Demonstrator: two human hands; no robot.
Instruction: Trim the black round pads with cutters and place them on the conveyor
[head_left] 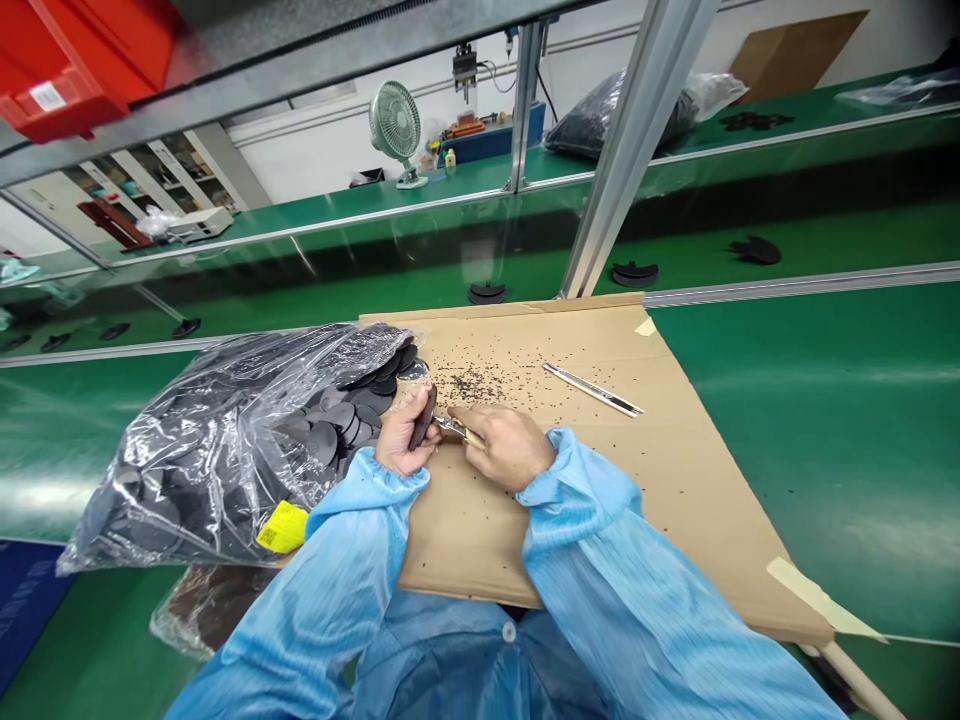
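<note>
My left hand (405,436) is closed around a flat, dark, rounded piece (424,418), held upright over the cardboard. My right hand (507,442) grips small pliers (454,427) with a metal head and tan handles. Their tip meets or nearly meets the edge of the dark piece; the exact contact is too small to make out. Left of my hands lies a large clear plastic bag (217,440), its mouth spilling many similar dark discs (322,440). Tiny black scraps (476,385) are scattered on the cardboard sheet (465,540) beyond my hands.
A slim cutter knife (592,389) lies right of the scraps. Tape (821,597) holds the cardboard to the green table (847,420). A metal post (637,140) rises behind. Across the divider sit dark curved pieces (486,293) and a fan (395,125); a red bin (75,70) hangs upper left.
</note>
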